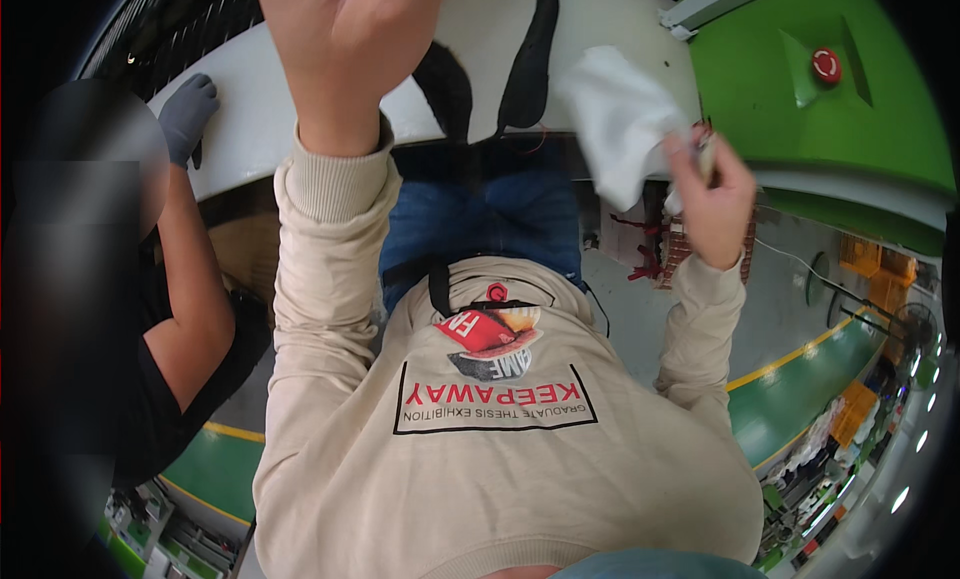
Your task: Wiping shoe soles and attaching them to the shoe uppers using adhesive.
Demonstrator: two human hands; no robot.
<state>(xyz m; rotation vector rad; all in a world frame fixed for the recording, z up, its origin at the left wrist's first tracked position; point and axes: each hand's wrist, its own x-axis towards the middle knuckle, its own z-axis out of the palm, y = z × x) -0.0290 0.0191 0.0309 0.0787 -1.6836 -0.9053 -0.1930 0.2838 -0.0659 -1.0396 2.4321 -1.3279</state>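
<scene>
My right hand [712, 194] is closed, fingers bent, at the right end of the white table. A limp white cloth [618, 124] hangs from it, spread out to the left. Between the same fingers shows a small, slim tan object [707, 162]; its kind is unclear. Raised close to the view, my left hand [350, 29] is cut off by the upper edge, so its fingers are hidden. Just right of it, two dark, sock-like fabric pieces, one short [447, 91] and one long [530, 69], lie over the white table [625, 14] near its front edge.
A green machine housing [740, 89] with a red push button [825, 66] stands at the right. On the left, a co-worker's grey-gloved hand [188, 117] rests on the table. Below my right hand is a red basket [678, 254]; orange crates [875, 264] stand farther right.
</scene>
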